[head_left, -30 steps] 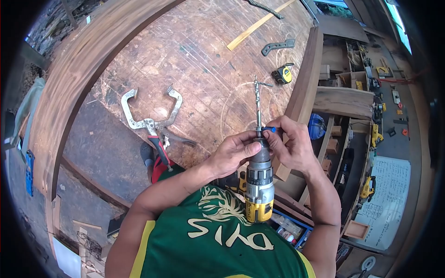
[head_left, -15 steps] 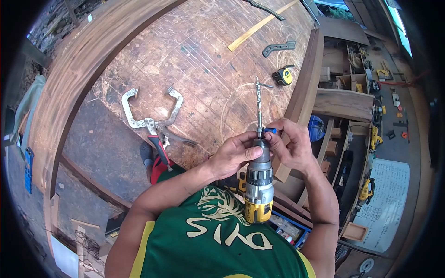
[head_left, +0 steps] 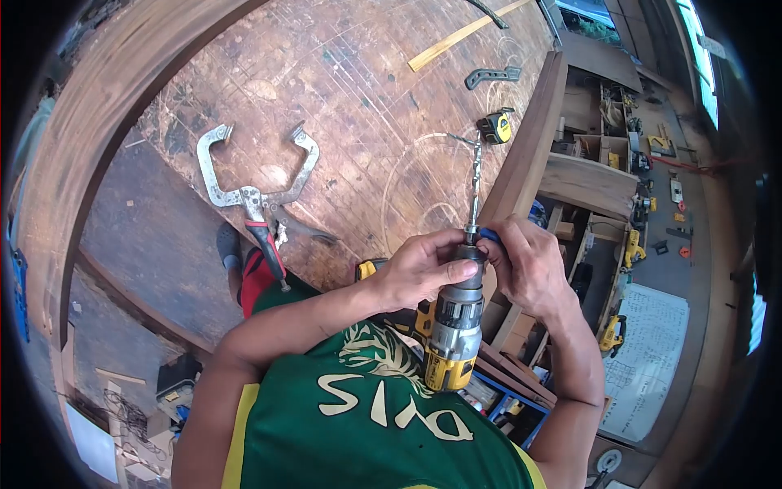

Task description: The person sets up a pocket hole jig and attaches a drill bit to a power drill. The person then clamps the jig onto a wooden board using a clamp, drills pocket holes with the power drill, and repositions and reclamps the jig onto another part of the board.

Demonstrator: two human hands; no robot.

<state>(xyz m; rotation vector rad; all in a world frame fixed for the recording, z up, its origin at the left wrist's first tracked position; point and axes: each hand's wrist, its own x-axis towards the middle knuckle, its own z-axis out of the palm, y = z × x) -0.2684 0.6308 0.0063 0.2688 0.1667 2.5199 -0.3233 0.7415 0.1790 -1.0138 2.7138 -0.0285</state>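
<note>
The person holds a yellow and grey cordless drill upright against the chest, its chuck pointing away toward the far side of the scene. The left hand wraps around the dark chuck, fingers curled shut on it with the thumb lying across the front. The right hand sits just right of the chuck, its fingers closed on a small blue-handled tool pressed at the base of the drill bit; what kind of tool it is cannot be told. The long twisted bit rises from the chuck over the workbench, whose scratched wooden top fills the far part of the view.

On the bench to the left lies a locking C-clamp with red grips, jaws spread. Far right of the bit sits a yellow tape measure, with a dark metal bracket beyond it and a pale wooden strip farther still.
</note>
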